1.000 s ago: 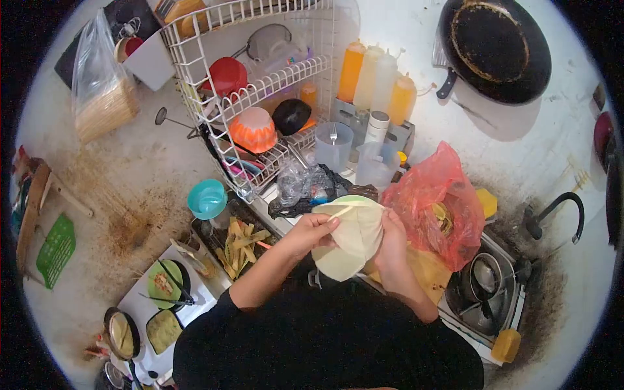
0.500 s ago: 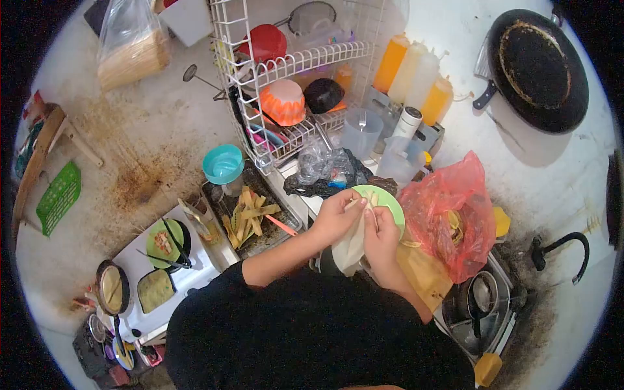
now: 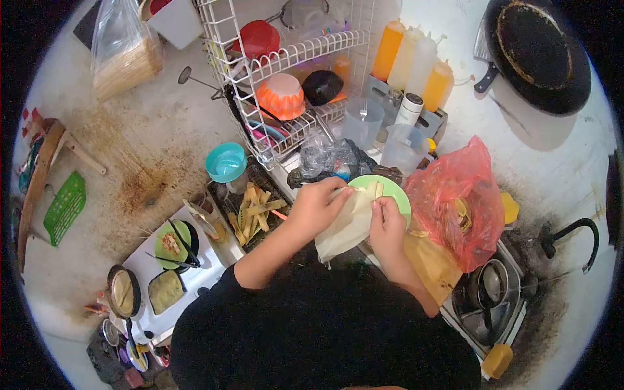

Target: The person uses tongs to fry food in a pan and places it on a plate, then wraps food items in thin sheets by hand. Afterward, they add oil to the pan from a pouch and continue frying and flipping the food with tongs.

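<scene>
My left hand (image 3: 317, 207) pinches the upper left edge of a thin, pale pastry wrapper (image 3: 344, 231), which hangs loosely below the fingers. My right hand (image 3: 389, 233) has thumb and fingers closed on the wrapper's right edge. Just beyond both hands is a light green plate (image 3: 401, 197) with pale, stick-like pieces (image 3: 375, 188) on it; the hands and wrapper hide part of the plate. To its right lies a translucent red plastic bag (image 3: 468, 214) with yellowish round items inside. A brown paper-like sheet (image 3: 432, 263) lies beneath, next to my right forearm.
Brown-yellow strips (image 3: 252, 214) lie in a dark tray to the left, near a turquoise bowl (image 3: 225, 162). A white stove (image 3: 201, 279) holds pans. A white dish rack (image 3: 289, 55) and sauce bottles (image 3: 416, 58) stand behind. The sink (image 3: 513, 312) is at right.
My hands have drawn apart, the left one moving left, and the wrapper that was bunched between them is now spread wider. The whole view has shifted slightly.
</scene>
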A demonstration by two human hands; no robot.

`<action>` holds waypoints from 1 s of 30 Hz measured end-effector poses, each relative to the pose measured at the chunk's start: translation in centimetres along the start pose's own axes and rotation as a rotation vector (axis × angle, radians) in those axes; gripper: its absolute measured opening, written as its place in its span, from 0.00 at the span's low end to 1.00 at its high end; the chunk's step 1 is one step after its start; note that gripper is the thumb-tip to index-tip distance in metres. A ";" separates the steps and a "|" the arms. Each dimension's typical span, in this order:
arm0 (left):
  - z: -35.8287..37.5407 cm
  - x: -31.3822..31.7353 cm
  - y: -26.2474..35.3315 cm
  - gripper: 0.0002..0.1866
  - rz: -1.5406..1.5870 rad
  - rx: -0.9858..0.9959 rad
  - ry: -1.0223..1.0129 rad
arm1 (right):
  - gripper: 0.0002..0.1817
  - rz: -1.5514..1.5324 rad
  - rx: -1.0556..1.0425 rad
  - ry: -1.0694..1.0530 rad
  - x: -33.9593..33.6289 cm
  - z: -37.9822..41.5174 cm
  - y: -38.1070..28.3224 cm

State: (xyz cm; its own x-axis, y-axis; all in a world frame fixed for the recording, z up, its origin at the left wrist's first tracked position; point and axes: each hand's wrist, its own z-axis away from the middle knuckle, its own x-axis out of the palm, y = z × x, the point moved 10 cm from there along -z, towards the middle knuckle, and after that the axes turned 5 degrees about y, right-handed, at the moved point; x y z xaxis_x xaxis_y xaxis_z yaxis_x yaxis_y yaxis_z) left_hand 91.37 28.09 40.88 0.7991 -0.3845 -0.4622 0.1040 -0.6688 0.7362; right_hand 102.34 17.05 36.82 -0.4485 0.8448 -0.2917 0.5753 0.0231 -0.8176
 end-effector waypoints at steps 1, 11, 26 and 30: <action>0.0 -0.3 0.0 0.10 -0.010 -0.039 -0.009 | 0.05 -0.006 0.004 -0.001 0.0 0.1 0.1; 0.8 1.8 2.0 0.09 -0.078 0.143 -0.130 | 0.07 -0.079 0.025 -0.040 0.6 0.1 -1.8; 1.2 2.5 2.1 0.09 -0.236 0.260 -0.415 | 0.06 0.212 -0.258 -0.263 2.3 -0.2 -4.1; 2.0 1.4 3.5 0.09 -0.058 0.393 -0.605 | 0.12 -0.290 -0.267 -0.588 4.5 0.2 -4.1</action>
State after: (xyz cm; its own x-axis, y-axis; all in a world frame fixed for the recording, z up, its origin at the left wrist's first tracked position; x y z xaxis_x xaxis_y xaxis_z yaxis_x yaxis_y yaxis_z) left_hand 91.65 23.96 41.83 0.3193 -0.5499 -0.7718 -0.1753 -0.8346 0.5222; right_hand 97.82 20.71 38.79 -0.8607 0.3576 -0.3623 0.4913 0.3970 -0.7752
